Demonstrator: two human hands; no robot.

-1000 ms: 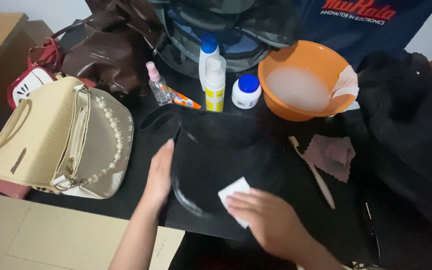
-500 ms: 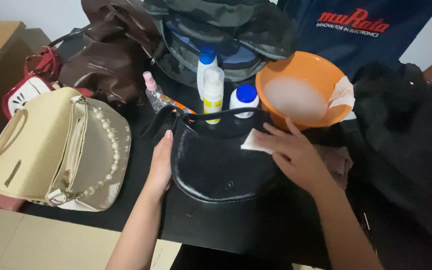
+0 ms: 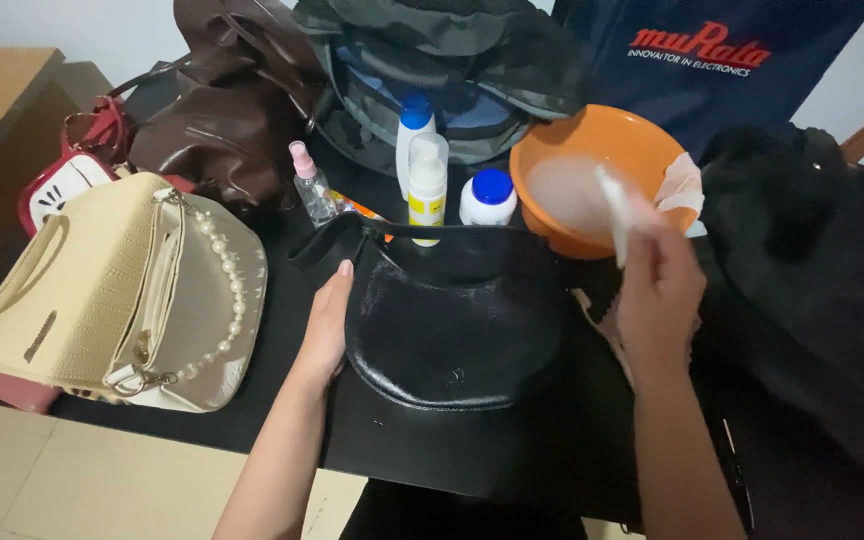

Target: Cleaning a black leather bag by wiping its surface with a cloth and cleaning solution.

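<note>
Standing behind the glossy black leather handbag (image 3: pixel 452 330), a white bottle with yellow label (image 3: pixel 427 190). Left hand (image 3: pixel 325 325) lies open, flat against the bag; right hand (image 3: pixel 657 290) pinches a white wipe (image 3: pixel 614 225) over the round orange plastic bowl (image 3: pixel 592 170).

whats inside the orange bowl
The orange bowl holds cloudy, whitish liquid. The right hand holds a white wipe over it, blurred, hiding part of the inside.
</note>
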